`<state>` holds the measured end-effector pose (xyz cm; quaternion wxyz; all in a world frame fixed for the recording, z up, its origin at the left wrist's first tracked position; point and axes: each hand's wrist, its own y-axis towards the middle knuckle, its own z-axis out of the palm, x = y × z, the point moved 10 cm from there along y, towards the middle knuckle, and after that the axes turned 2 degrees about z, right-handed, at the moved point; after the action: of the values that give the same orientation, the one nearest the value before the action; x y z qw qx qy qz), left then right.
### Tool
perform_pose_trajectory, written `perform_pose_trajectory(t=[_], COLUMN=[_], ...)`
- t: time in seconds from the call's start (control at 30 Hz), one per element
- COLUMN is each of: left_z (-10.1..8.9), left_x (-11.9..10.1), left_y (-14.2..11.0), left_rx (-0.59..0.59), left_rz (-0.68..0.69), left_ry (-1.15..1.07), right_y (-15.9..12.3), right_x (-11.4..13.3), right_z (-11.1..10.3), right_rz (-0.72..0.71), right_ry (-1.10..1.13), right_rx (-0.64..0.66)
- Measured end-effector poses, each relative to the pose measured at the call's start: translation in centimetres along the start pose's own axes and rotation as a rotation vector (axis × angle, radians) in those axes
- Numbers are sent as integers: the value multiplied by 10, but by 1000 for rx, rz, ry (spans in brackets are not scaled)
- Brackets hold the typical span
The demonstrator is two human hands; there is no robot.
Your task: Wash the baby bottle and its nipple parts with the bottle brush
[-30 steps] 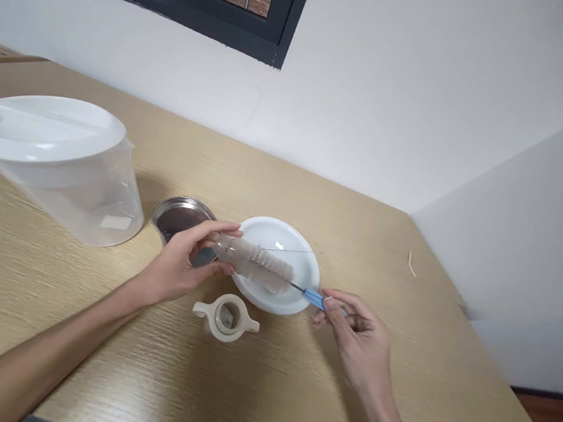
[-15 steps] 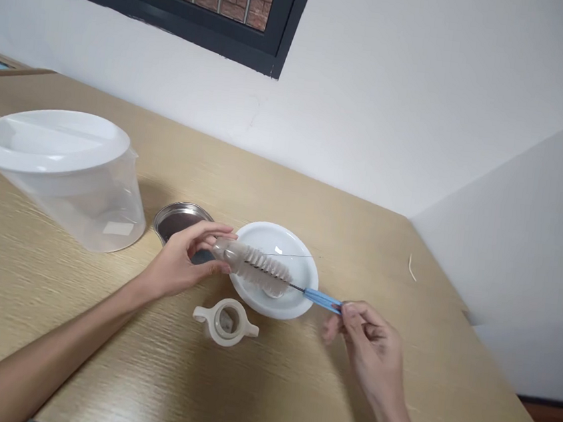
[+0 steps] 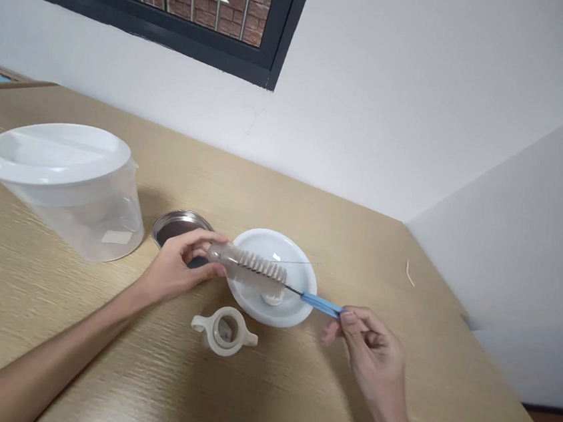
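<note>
My left hand [image 3: 177, 268] is closed round the base of a clear small bottle [image 3: 224, 256], held sideways over the rim of a white plate [image 3: 296, 306]. A bottle brush [image 3: 260, 267] with pale bristles is inside the bottle. Its blue handle [image 3: 321, 303] sticks out to the right, pinched in the fingers of my right hand [image 3: 372, 355]. A small white piece lies on the plate under the brush. A cream collar with two handles [image 3: 224, 330] sits on the wooden table [image 3: 94, 366] in front of the plate.
A large clear plastic jug with a white lid [image 3: 63, 181] stands at the left. A round metal dish [image 3: 176, 225] lies behind my left hand. White walls meet at a corner behind the table, and the table's right edge runs along the wall.
The brush has been pulled a little to the right, so more blue handle shows beyond the plate. My right hand has shifted right and down. The view has tilted slightly upward.
</note>
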<state>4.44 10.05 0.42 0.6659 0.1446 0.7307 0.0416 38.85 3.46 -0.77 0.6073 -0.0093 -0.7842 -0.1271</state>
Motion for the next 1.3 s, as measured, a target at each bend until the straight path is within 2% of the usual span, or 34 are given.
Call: perform_pose_trajectory(t=[0.1,0.23,0.4,0.47,0.57,0.7,0.87,0.97,1.07,1.17,1.3], left_z=[1,-13,-27,-25,-15,-5,-16,-14,-8,-1,-7], left_x=[-9,-10,6,6,-7,-20,-4,5,-1,-10,-8], left_y=[-1,3,6,6,5,4,6,5,4,2,2], left_rx=[15,-49,-127,-118,-43,55,-19,-16,18,68,11], left_rz=[50,78,18,9,41,73,10,-43,-32,12,37], left_ry=[38,79,70,44,4,25,75,28,-35,-125,-106], right_y=[-3,-5,-3,-2,-3,-7,-7,-2,0,-5,-11], right_x=[-2,-3,3,-2,-8,-2,3,0,-2,2,12], right_z=[9,23,13,12,13,16,6,5,11,16,15], right_rz=[39,51,-74,-56,-1,21,-11,-41,-28,-10,-20], right_ry=[-8,-20,78,70,15,-7,14,36,15,1,19], right_rx=[62,142,27,23,46,46,-39,-8,59,61,11])
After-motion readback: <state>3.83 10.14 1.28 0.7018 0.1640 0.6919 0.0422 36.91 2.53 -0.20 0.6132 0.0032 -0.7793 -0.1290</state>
